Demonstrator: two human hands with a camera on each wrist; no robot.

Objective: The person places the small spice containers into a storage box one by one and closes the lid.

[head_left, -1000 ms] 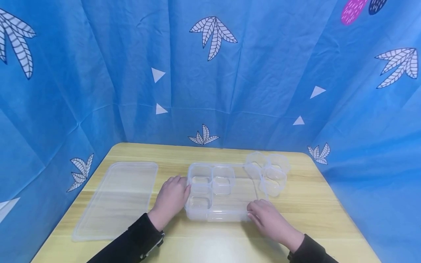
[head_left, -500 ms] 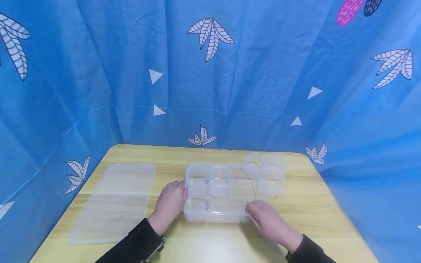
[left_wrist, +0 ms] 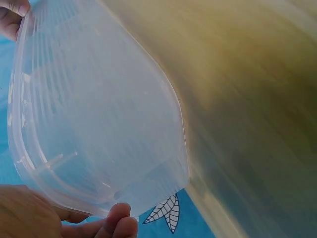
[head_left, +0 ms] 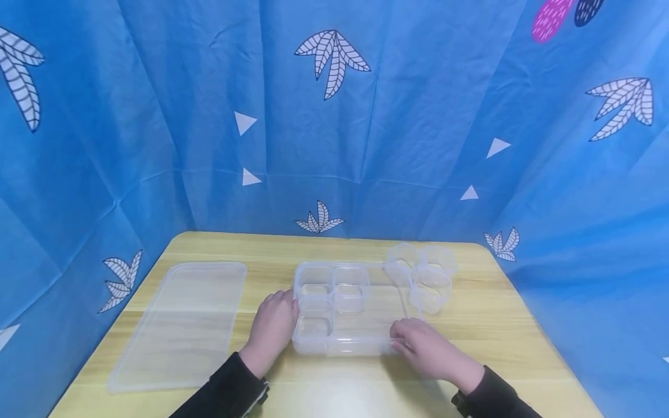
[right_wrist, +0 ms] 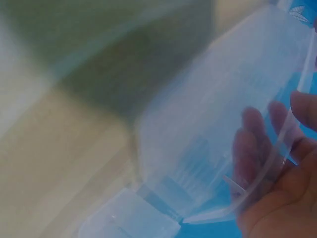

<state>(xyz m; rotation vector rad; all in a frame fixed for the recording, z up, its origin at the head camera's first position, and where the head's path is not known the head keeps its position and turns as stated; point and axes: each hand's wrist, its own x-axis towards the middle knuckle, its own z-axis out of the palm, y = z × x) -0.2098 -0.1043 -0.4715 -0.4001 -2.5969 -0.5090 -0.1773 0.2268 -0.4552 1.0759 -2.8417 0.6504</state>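
Note:
A clear plastic box (head_left: 366,347) stands at the middle of the table, its long side toward me. My left hand (head_left: 272,322) grips its left end; in the left wrist view the curled fingers (left_wrist: 119,220) meet the lower edge. At the front right corner my right hand (head_left: 431,348) holds the rim. In the right wrist view, the thumb (right_wrist: 304,109) lies at the rim and the other fingers show through the clear wall. Three small clear cups, one of them the back left cup (head_left: 316,281), sit inside along the left; the right part holds none.
Several more clear cups (head_left: 432,287) stand clustered at the box's back right corner. A flat translucent lid (head_left: 177,325) lies on the wooden table (head_left: 334,395) at the left. A blue patterned curtain (head_left: 334,145) hangs behind and at both sides.
The head view has shifted slightly. Both hands keep their hold on the box, and the cups and lid stay where they were.

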